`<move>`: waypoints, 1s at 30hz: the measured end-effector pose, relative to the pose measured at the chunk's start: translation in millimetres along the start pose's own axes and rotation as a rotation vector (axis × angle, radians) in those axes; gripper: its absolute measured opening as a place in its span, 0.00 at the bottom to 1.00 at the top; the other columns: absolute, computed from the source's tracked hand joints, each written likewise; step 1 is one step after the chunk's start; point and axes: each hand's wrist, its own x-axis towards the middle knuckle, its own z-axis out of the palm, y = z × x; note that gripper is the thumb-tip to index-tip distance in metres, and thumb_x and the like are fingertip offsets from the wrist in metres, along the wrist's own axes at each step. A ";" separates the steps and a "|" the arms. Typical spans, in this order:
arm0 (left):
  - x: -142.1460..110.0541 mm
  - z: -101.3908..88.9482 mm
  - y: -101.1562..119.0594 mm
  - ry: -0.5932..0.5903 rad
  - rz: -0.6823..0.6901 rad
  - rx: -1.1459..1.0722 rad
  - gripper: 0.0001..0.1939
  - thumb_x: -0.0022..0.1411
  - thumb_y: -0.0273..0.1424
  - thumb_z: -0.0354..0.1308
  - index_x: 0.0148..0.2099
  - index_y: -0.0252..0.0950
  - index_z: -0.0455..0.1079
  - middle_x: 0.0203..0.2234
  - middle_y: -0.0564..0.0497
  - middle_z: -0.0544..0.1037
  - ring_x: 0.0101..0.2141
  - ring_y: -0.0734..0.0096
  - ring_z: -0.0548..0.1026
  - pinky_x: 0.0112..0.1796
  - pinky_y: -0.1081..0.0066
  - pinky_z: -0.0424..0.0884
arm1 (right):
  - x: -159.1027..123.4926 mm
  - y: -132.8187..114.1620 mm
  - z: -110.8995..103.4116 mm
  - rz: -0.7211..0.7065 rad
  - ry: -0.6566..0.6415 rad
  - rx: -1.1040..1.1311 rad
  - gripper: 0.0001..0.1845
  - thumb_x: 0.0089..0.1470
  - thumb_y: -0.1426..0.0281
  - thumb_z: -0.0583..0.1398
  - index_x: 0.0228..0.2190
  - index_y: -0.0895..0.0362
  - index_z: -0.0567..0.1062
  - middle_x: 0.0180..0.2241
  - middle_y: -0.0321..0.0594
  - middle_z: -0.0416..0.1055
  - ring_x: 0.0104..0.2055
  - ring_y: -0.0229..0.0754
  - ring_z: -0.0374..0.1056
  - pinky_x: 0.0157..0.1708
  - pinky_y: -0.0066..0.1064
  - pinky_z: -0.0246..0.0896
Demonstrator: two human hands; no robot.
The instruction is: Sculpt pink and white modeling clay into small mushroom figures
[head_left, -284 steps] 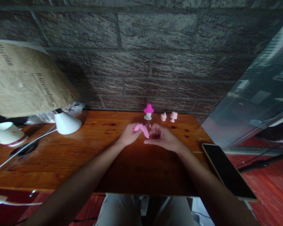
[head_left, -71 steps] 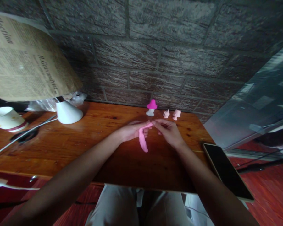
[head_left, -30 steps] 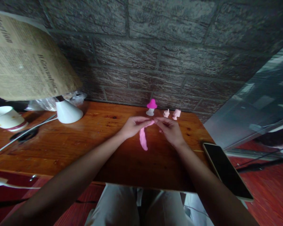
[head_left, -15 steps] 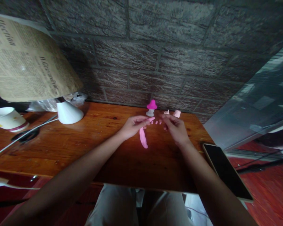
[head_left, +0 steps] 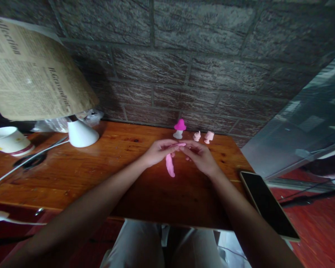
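Pink strip (head_left: 170,166) — where is it, and how much of it can you see?

It is in both hands over the table (head_left: 100,175). The lower part hangs below the left hand (head_left: 158,151), a small bit shows above the thumbs, and the stretch between is covered by fingers. Whether the hanging tip touches the wood, I can't tell.

And how do the hands stand?

The left hand pinches the strip between thumb and fingers. The right hand (head_left: 200,154) is drawn in narrow, thumb and fingertips closed on the upper end; its other fingers curl underneath, partly hidden. How hard either one presses can't be made out.

What stands behind them?

A mushroom figure (head_left: 179,128), magenta cap on a whitish stem, upright near the wall. To its right come a small pale figure (head_left: 197,136), too tiny to identify, and a lamp-shaped figure (head_left: 209,137).

Anything cut off?

The paper cup (head_left: 9,140) and the lampshade (head_left: 39,74) both run out at the left edge. Under the cord lies a dark object (head_left: 30,160) — too dim to name. Both forearms leave at the bottom.
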 end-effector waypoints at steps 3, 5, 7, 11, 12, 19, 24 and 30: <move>-0.4 2.8 1.8 -0.008 -0.049 -0.076 0.19 0.56 0.42 0.67 0.44 0.32 0.78 0.30 0.50 0.77 0.27 0.76 0.72 0.31 0.72 0.71 | -0.4 -1.6 1.6 -0.028 0.033 -0.021 0.16 0.49 0.57 0.68 0.38 0.53 0.82 0.32 0.37 0.77 0.29 0.36 0.67 0.24 0.26 0.62; -0.6 4.3 2.0 -0.016 -0.087 -0.138 0.21 0.56 0.43 0.67 0.44 0.32 0.77 0.31 0.50 0.77 0.27 0.75 0.73 0.32 0.70 0.73 | -0.5 -2.1 2.5 -0.039 0.063 -0.017 0.16 0.50 0.56 0.68 0.37 0.53 0.82 0.32 0.38 0.77 0.28 0.35 0.66 0.23 0.26 0.61; -0.8 4.8 1.2 -0.027 -0.122 -0.190 0.22 0.56 0.44 0.67 0.45 0.32 0.77 0.32 0.49 0.77 0.28 0.73 0.75 0.34 0.68 0.74 | -0.2 -2.0 2.9 -0.041 0.092 -0.009 0.17 0.50 0.55 0.67 0.37 0.53 0.82 0.34 0.39 0.78 0.27 0.35 0.65 0.22 0.27 0.60; -1.2 3.1 -2.2 -0.053 -0.171 -0.157 0.22 0.57 0.44 0.67 0.45 0.32 0.77 0.34 0.46 0.79 0.32 0.71 0.77 0.39 0.67 0.74 | 0.8 -0.2 2.1 -0.033 0.157 -0.015 0.18 0.49 0.54 0.67 0.38 0.52 0.81 0.33 0.38 0.78 0.25 0.34 0.63 0.21 0.27 0.59; -1.3 2.6 -3.2 -0.066 -0.185 -0.138 0.22 0.57 0.45 0.67 0.44 0.32 0.77 0.35 0.45 0.80 0.32 0.70 0.78 0.39 0.67 0.73 | 1.0 0.2 1.8 -0.031 0.166 -0.017 0.18 0.49 0.54 0.68 0.38 0.52 0.81 0.33 0.38 0.78 0.24 0.34 0.63 0.21 0.27 0.60; 0.6 3.1 -10.4 -0.110 -0.147 -0.102 0.23 0.55 0.46 0.68 0.45 0.32 0.77 0.39 0.42 0.82 0.39 0.64 0.79 0.46 0.63 0.72 | 0.8 0.4 2.3 -0.032 0.163 -0.016 0.16 0.47 0.56 0.69 0.33 0.54 0.81 0.31 0.38 0.78 0.23 0.33 0.63 0.23 0.29 0.60; 1.2 2.4 -11.0 -0.058 -0.058 -0.030 0.20 0.55 0.42 0.69 0.43 0.32 0.78 0.36 0.45 0.82 0.38 0.66 0.78 0.45 0.65 0.71 | 0.4 0.5 5.3 -0.039 0.172 -0.038 0.16 0.46 0.55 0.70 0.31 0.53 0.82 0.28 0.37 0.78 0.23 0.34 0.63 0.23 0.29 0.61; -4.2 3.3 -1.7 -0.114 -0.209 -0.047 0.23 0.58 0.47 0.65 0.46 0.32 0.76 0.35 0.42 0.82 0.32 0.68 0.79 0.34 0.69 0.73 | 1.5 -0.5 2.8 0.004 0.199 0.019 0.18 0.46 0.54 0.69 0.34 0.53 0.83 0.30 0.37 0.79 0.21 0.32 0.60 0.23 0.29 0.60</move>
